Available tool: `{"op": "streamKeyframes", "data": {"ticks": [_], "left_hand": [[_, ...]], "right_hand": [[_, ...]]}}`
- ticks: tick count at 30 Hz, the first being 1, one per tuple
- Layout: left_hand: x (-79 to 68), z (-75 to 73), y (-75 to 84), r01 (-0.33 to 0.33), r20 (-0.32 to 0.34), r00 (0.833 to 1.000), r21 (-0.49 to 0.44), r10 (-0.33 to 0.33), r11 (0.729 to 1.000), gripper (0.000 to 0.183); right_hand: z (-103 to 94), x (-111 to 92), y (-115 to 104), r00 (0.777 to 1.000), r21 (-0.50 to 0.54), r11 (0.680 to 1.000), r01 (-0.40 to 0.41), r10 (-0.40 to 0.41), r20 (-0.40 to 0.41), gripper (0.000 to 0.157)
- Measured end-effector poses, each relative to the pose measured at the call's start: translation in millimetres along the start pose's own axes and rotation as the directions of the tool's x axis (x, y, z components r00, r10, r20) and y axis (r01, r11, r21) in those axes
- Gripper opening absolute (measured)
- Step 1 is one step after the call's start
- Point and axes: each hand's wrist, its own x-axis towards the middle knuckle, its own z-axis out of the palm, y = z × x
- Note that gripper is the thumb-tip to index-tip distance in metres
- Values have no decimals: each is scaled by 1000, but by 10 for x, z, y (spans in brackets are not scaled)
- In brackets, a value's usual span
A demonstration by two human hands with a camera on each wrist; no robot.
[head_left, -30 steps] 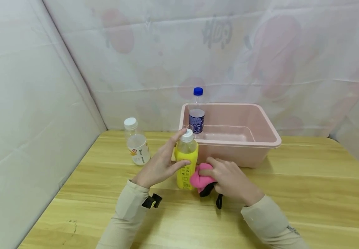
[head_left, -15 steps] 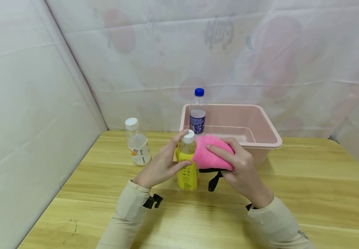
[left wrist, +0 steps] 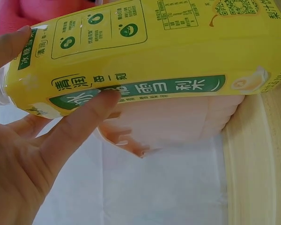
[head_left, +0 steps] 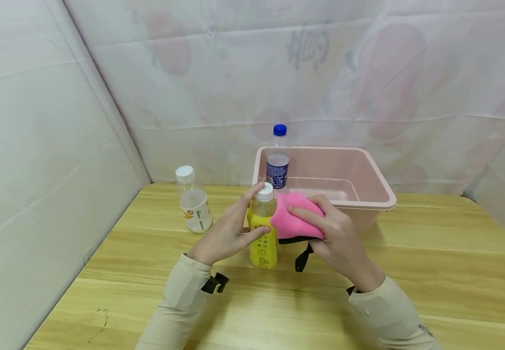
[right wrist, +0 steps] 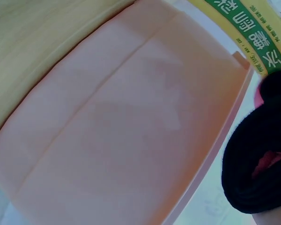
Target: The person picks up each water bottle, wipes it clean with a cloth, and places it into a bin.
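Upright on the table stands a yellow-labelled drink bottle with a white cap. My left hand grips its upper part, one finger by the cap and the thumb on the front. My right hand holds a fuzzy pink mitt with a black cuff and hanging strap. The mitt is at the bottle's right side and seems to touch it. In the left wrist view the label is seen close up, with my left thumb across it. The right wrist view shows the mitt's black cuff; the right fingers are hidden there.
A pale pink plastic bin stands behind the hands. Inside its left end is a clear bottle with a blue cap. A white-capped bottle stands on the wooden table to the left. Pale cloth walls surround the table.
My right hand has lifted the pink mitt from low beside the bottle to its upper right side, then shifted it very slightly. The left hand has kept its grip on the bottle.
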Motion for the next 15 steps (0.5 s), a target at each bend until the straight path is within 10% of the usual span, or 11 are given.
{"op": "streamKeyframes", "data": {"ticks": [7, 15], "left_hand": [[13, -10, -25, -29, -14, 999, 49, 30, 998, 87], [11, -5, -36, -53, -14, 998, 68, 54, 996, 86]], "right_hand": [[52, -56, 38, 975, -75, 997, -19, 35, 219, 61], [231, -228, 78, 819, -160, 985, -70, 148, 554, 49]]}}
